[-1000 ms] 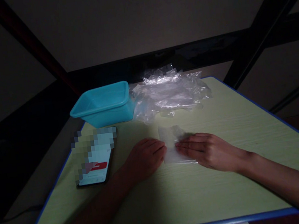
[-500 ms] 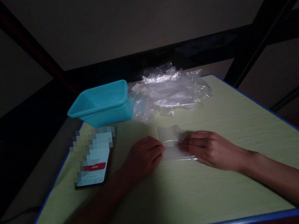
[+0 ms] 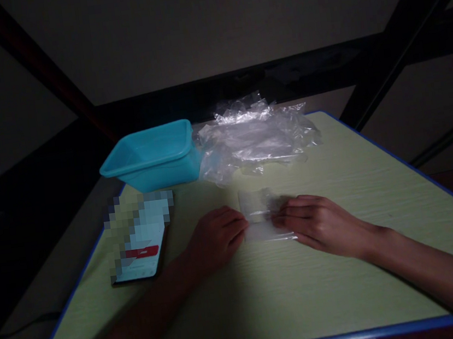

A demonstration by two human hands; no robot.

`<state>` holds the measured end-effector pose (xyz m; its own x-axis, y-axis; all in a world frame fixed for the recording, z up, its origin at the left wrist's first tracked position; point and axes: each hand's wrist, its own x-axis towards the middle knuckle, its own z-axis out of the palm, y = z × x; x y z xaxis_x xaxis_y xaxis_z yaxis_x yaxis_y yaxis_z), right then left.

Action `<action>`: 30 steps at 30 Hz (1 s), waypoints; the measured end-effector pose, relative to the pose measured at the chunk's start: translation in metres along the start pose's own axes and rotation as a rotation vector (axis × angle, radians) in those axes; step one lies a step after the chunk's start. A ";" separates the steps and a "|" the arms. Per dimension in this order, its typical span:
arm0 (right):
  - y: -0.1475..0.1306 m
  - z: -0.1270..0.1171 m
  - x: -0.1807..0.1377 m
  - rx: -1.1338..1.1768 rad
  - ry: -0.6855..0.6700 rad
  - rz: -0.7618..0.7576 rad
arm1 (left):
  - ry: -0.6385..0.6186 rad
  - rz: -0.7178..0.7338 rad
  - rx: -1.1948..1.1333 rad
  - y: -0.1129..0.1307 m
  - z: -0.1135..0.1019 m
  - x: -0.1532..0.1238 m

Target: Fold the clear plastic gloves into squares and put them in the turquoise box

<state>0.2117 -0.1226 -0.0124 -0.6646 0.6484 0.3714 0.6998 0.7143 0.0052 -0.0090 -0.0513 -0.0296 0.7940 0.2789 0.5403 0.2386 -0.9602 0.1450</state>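
A small clear plastic bag (image 3: 258, 209) lies flat on the table between my two hands. My left hand (image 3: 220, 233) is closed, thumb and fingertips pinching the bag's left edge. My right hand (image 3: 313, 222) has its fingers together over the bag's right side, gripping it there; its fingertips are slightly blurred. Across the bag runs a pale crease or seam, its exact kind unclear. Behind it lies a heap of crumpled clear plastic bags (image 3: 256, 138), which neither hand touches.
The light green table (image 3: 292, 299) has a blue edge. A turquoise plastic basin (image 3: 156, 172) stands at the back left, against the heap. A phone (image 3: 145, 245) with a lit, partly pixelated screen lies left of my left hand. Dark bars and a wall rise behind.
Almost nothing differs. The whole view has shifted slightly, and both hands stay at the edges of the small bag.
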 end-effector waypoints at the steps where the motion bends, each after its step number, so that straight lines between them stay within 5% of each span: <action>1: 0.000 0.000 0.000 0.013 -0.011 0.009 | 0.008 -0.008 -0.005 0.000 0.000 0.000; 13: 0.004 0.000 0.000 0.316 -0.021 0.190 | -0.001 -0.311 -0.178 0.006 -0.005 0.006; 30: 0.015 0.004 0.024 0.618 -0.011 0.682 | 0.029 -0.847 -0.417 0.011 0.002 0.021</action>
<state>0.2053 -0.0953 -0.0067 -0.1643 0.9810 0.1033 0.6788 0.1884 -0.7097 0.0111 -0.0558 -0.0179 0.4321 0.8910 0.1392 0.5061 -0.3673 0.7804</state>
